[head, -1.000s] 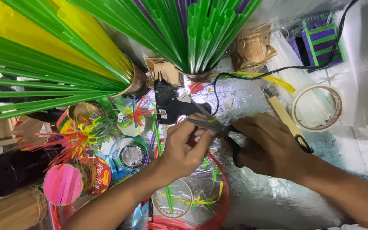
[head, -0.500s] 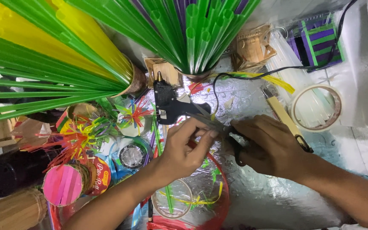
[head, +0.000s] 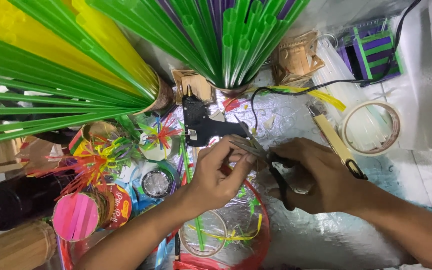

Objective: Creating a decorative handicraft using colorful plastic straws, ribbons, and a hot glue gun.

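Scissors (head: 256, 150) with thin steel blades and black handles sit at mid-table over the crinkled silver foil sheet (head: 326, 240), just below the black hot-glue gun (head: 201, 122). Right hand (head: 316, 175) grips the handles, blades parted. Left hand (head: 216, 175) pinches something tiny at the blades; what, I cannot tell. A clean snip likely wants fingertips (head: 248, 159) kept off the edge and the piece held taut.

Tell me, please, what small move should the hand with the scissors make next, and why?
Probably close the blades slowly. The right hand holds the scissors with the blades open, and the left hand pinches something small at them, too small to identify. The left fingertips lie close to the blades, so care is wise.
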